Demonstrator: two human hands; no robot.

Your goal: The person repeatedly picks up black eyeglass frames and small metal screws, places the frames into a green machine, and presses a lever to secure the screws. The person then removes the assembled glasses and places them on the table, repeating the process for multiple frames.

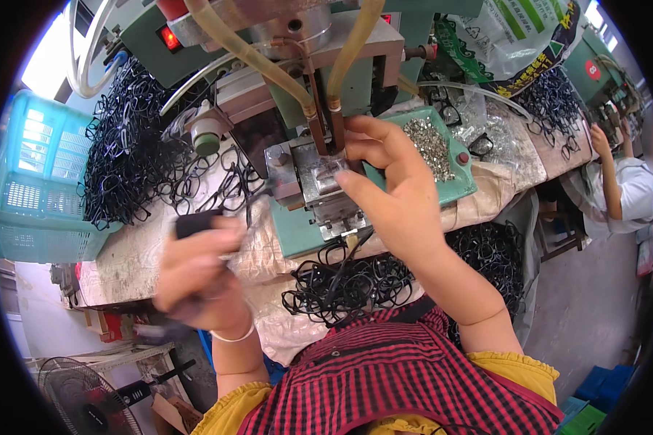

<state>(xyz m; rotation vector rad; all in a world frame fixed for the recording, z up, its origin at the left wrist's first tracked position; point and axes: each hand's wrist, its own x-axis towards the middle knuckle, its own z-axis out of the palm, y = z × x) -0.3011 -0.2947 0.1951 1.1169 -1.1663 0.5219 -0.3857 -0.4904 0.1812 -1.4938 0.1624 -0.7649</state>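
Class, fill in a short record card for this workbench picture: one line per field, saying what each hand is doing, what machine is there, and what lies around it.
Left hand: left hand, blurred, holds a black eyeglass frame
Right hand: right hand, fingers at the metal block of the machine
Machine: green machine with yellowish hoses
Tray: green tray holding small metal parts
Left of bench: pile of black frames beside a turquoise basket
Near edge: more frames in front of the person
Far right: another person's arm
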